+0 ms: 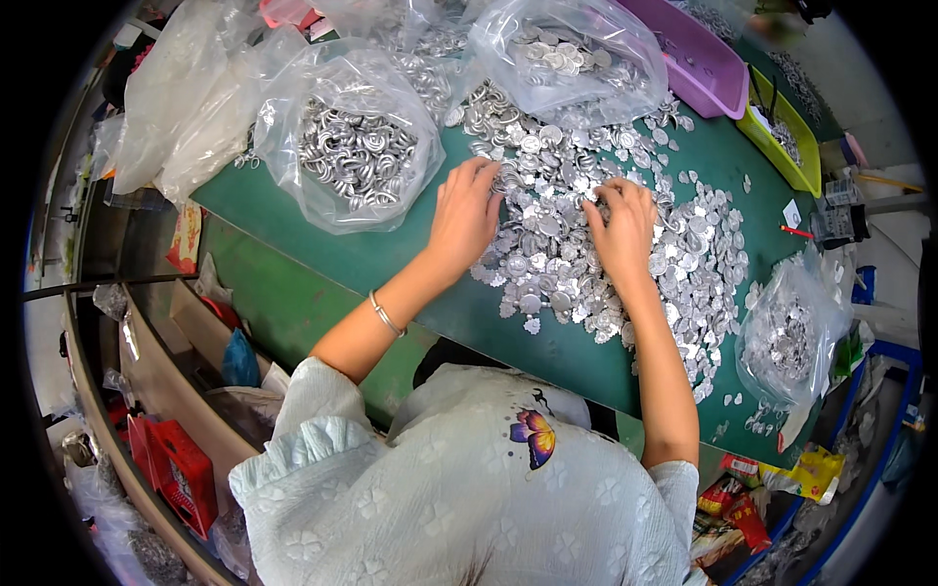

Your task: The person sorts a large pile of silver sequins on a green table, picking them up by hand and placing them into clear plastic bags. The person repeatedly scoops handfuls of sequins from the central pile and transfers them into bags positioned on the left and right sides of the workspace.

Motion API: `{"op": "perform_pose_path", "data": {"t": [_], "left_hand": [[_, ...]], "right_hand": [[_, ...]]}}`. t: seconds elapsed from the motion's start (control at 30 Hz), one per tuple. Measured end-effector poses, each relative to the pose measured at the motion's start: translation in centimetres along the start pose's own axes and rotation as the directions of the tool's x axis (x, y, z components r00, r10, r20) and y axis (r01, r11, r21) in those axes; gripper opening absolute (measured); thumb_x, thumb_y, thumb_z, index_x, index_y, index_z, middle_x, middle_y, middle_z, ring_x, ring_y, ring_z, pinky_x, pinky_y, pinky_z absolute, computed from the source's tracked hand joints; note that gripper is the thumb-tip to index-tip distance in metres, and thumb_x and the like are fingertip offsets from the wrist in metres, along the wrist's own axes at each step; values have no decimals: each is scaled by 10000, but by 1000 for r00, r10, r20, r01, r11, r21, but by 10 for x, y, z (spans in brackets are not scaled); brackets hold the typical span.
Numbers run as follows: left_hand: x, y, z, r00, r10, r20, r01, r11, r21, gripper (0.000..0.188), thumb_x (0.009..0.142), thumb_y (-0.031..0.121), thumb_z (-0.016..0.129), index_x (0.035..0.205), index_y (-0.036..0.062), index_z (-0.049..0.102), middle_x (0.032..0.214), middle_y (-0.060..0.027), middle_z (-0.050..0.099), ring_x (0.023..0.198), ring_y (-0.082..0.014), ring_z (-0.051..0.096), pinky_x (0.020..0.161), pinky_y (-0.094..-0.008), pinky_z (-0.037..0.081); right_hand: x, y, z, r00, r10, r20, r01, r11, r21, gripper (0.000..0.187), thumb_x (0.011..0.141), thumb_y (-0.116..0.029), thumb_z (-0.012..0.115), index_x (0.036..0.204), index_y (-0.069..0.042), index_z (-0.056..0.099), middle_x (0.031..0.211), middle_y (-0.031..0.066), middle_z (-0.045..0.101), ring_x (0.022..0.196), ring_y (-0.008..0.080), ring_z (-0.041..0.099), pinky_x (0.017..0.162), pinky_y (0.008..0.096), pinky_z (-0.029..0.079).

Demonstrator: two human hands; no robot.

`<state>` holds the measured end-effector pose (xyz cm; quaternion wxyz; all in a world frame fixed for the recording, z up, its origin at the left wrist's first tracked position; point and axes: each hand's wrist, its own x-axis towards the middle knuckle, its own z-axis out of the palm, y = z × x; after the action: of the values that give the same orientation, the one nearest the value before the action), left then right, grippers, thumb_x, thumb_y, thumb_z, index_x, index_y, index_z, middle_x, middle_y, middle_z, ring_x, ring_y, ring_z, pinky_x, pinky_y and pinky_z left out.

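Note:
A wide heap of small silver metal charms point(557, 254), many flat and round with scalloped edges, is spread over the green tabletop point(401, 273). My left hand point(467, 217), with a bracelet on its wrist, rests at the heap's left edge. Its fingers are bent and its thumb stands apart from them over the charms. Across the heap, my right hand point(625, 225) has thumb and forefinger close together at a small silver charm point(590, 195). My other right fingers are curled among the pieces.
Clear plastic bags point(366, 210) of silver pieces stand at the far left, far middle and right. Purple point(718, 73) and yellow-green point(801, 161) trays lie at the far right. A red bin point(176, 469) sits in the lower left, with snack packets point(747, 518) at the lower right.

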<state>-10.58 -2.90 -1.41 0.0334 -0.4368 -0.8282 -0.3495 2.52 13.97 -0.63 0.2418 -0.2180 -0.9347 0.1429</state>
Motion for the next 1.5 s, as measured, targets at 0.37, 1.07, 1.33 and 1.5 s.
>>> {"op": "perform_pose_path", "data": {"t": [0.37,1.07,1.33,1.5], "left_hand": [[3,-11,-10,997,-9,71,21,985,-171,328,711,-39,661,1022,16,572,973,-120,543,916,-306,529,791,-352,435],[-1,-10,-13,1000,-19,16,24,947,-320,248,766,-16,622,1009,5,576,995,-125,581,943,-301,562,820,-344,445],[23,-5,5,998,-28,53,34,993,-116,303,781,85,646,1070,49,563,1025,-108,549,960,-306,520,829,-376,412],[27,-11,12,995,-15,96,21,998,-54,258,750,56,639,997,60,566,997,-108,550,932,-303,523,781,-385,405]], "right_hand": [[-6,2,-21,822,390,414,-462,35,886,174,871,-74,537,1026,-4,496,838,105,618,739,150,602,762,284,481],[48,6,30,987,-121,103,152,904,-399,271,783,-279,636,826,-12,631,860,124,578,884,265,503,786,403,365],[45,25,22,991,-134,2,133,980,-146,218,801,-229,615,848,-17,624,855,118,574,890,274,499,800,398,369],[34,30,3,939,331,90,-330,797,505,235,861,-253,594,867,-19,617,809,51,578,760,185,525,685,333,411]]}}
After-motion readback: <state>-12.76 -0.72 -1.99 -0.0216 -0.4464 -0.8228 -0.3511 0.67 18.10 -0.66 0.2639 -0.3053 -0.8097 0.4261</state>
